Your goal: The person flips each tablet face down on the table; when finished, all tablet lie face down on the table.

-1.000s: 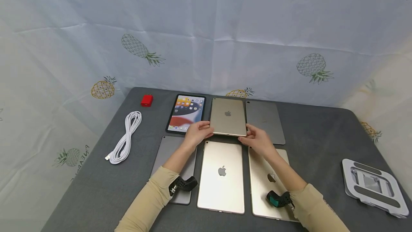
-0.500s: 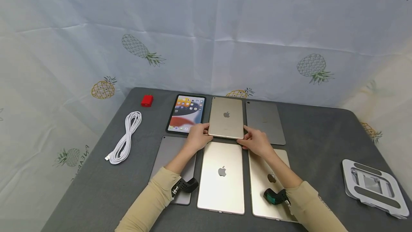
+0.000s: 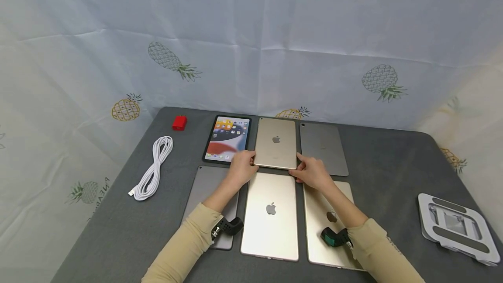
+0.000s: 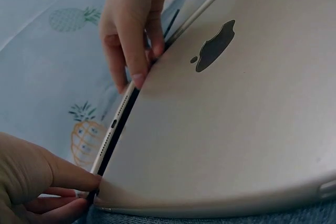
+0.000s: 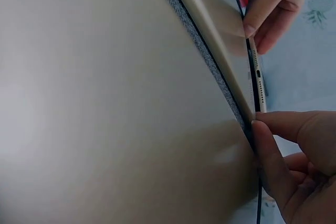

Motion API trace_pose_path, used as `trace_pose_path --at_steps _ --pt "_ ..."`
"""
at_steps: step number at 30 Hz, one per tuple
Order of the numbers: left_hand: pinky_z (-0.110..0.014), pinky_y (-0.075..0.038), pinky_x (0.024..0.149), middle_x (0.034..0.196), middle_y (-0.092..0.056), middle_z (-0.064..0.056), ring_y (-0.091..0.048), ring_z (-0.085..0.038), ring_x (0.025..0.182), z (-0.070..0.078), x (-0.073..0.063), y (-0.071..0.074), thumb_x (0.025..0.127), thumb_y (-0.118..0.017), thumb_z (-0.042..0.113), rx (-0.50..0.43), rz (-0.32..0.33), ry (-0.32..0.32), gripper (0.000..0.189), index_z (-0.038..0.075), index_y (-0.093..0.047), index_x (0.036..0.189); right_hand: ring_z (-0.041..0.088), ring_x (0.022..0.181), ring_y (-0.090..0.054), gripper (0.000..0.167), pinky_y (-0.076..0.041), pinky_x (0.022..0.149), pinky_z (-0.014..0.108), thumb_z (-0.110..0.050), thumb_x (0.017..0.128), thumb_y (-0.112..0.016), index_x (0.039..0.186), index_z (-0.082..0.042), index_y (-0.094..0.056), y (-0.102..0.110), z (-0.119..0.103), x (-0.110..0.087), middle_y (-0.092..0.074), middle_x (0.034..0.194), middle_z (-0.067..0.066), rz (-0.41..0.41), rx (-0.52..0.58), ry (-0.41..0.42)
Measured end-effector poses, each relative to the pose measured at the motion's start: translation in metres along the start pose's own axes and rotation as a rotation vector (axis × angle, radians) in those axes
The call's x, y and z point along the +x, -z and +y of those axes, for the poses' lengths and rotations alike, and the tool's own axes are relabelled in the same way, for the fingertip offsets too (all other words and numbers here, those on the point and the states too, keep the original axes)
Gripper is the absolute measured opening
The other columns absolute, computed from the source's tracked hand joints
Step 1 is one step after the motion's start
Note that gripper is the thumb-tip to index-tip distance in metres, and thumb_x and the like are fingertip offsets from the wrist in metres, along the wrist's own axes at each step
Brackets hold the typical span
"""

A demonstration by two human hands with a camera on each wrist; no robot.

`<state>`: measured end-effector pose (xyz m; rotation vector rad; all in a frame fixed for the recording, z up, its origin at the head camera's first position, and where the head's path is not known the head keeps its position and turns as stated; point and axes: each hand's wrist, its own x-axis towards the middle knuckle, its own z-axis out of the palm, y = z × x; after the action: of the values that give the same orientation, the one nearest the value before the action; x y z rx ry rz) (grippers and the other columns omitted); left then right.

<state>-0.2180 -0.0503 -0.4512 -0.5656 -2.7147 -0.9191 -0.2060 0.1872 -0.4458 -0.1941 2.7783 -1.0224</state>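
In the head view a small gold tablet (image 3: 275, 145) lies back-up in the middle of the far row, its logo showing. My left hand (image 3: 242, 167) pinches its near left corner, and my right hand (image 3: 313, 173) grips the near right corner. The left wrist view shows the tablet's near edge (image 4: 114, 124) with its port and speaker holes, between both hands. A larger gold tablet (image 3: 270, 213) lies just in front of it, nearest to the fingertips. From the right wrist, my thumb and finger meet at the small tablet's corner; part of that grip is hidden.
A lit tablet (image 3: 227, 136) and a grey tablet (image 3: 324, 147) flank the small one. Another grey tablet (image 3: 208, 182) and a gold tablet (image 3: 320, 235) lie under the forearms. A white cable (image 3: 155, 167), red charger (image 3: 179, 122) and folded stand (image 3: 457, 228) rest farther out.
Both hands have drawn the small gold tablet slightly toward me and to the left, and its near edge now sits closer to the larger gold tablet. The other things have stayed put.
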Motion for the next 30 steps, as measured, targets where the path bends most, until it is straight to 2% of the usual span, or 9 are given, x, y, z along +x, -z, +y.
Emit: trace_pose_path --at_steps 7,12,13,15,17,19,21,26,30 --pt "-0.025 -0.031 0.054 0.058 -0.038 0.004 -0.041 -0.013 0.059 -0.002 -0.002 -0.001 0.068 -0.075 -0.005 -0.012 0.014 -0.013 0.029 0.004 -0.048 0.061 0.010 0.057 -0.063 0.069 -0.050 0.057 0.028 -0.015 0.089 -0.070 0.145 0.009 -0.036 0.001 -0.002 0.001 -0.065 0.073 -0.001 -0.036 -0.014 -0.003" --pt "-0.026 -0.028 0.054 0.058 -0.033 0.003 -0.036 -0.013 0.058 -0.007 -0.007 -0.001 0.068 -0.067 -0.007 -0.097 0.043 -0.086 0.027 0.002 -0.043 0.060 0.010 0.054 -0.061 0.068 -0.048 0.053 0.027 -0.014 0.090 -0.068 0.143 0.013 -0.035 -0.001 -0.004 -0.001 -0.064 0.071 -0.001 -0.031 -0.051 0.044" --pt "-0.025 -0.028 0.054 0.059 -0.033 0.004 -0.036 -0.012 0.058 -0.012 -0.007 -0.005 0.070 -0.066 -0.004 -0.119 0.053 -0.109 0.024 0.004 -0.044 0.061 0.010 0.053 -0.060 0.067 -0.047 0.052 0.027 -0.013 0.090 -0.068 0.143 0.014 -0.036 -0.002 -0.005 -0.002 -0.063 0.070 -0.002 -0.021 -0.063 0.057" --pt "-0.023 -0.033 0.056 0.061 -0.041 0.002 -0.041 -0.012 0.060 -0.015 -0.009 -0.004 0.072 -0.066 0.000 -0.167 0.038 -0.107 0.016 0.003 -0.051 0.066 0.010 0.051 -0.055 0.063 -0.044 0.051 0.027 -0.011 0.089 -0.068 0.139 0.016 -0.040 -0.004 -0.006 -0.004 -0.060 0.066 -0.002 0.014 -0.107 0.103" --pt "-0.021 -0.045 0.061 0.070 -0.056 -0.001 -0.053 -0.011 0.067 -0.017 -0.011 -0.003 0.077 -0.067 0.004 -0.226 0.002 -0.057 0.005 0.001 -0.064 0.078 0.011 0.052 -0.049 0.055 -0.041 0.051 0.028 -0.009 0.088 -0.069 0.133 0.015 -0.049 -0.007 -0.008 -0.005 -0.055 0.063 -0.002 0.064 -0.160 0.154" --pt "-0.023 -0.053 0.072 0.084 -0.066 -0.006 -0.063 -0.015 0.079 -0.018 -0.013 0.001 0.082 -0.070 0.009 -0.287 -0.032 0.020 0.016 0.000 -0.071 0.096 0.012 0.054 -0.044 0.046 -0.039 0.053 0.028 -0.007 0.086 -0.070 0.125 0.012 -0.057 -0.009 -0.011 -0.007 -0.051 0.062 -0.001 0.113 -0.199 0.202" --pt "-0.029 -0.056 0.079 0.095 -0.070 -0.013 -0.067 -0.022 0.088 -0.015 -0.015 0.009 0.084 -0.071 0.008 -0.322 -0.054 0.096 0.027 -0.004 -0.070 0.108 0.013 0.057 -0.043 0.037 -0.038 0.055 0.029 -0.005 0.084 -0.070 0.118 0.008 -0.064 -0.011 -0.014 -0.007 -0.049 0.064 0.000 0.159 -0.216 0.241" --pt "-0.035 -0.056 0.078 0.097 -0.071 -0.012 -0.068 -0.023 0.089 -0.021 -0.016 0.024 0.087 -0.070 0.008 -0.332 -0.008 0.171 0.022 0.001 -0.072 0.108 0.016 0.068 -0.053 0.030 -0.046 0.061 0.031 -0.005 0.083 -0.071 0.112 0.002 -0.070 -0.016 -0.022 -0.006 -0.059 0.078 0.003 0.220 -0.127 0.305" --pt "-0.036 -0.057 0.076 0.098 -0.072 -0.009 -0.070 -0.023 0.088 -0.029 -0.017 0.037 0.089 -0.069 0.011 -0.346 0.044 0.221 0.021 0.004 -0.074 0.108 0.022 0.088 -0.064 0.033 -0.056 0.076 0.032 -0.006 0.086 -0.069 0.118 0.000 -0.068 -0.021 -0.031 -0.003 -0.066 0.100 0.010 0.210 0.046 0.317"
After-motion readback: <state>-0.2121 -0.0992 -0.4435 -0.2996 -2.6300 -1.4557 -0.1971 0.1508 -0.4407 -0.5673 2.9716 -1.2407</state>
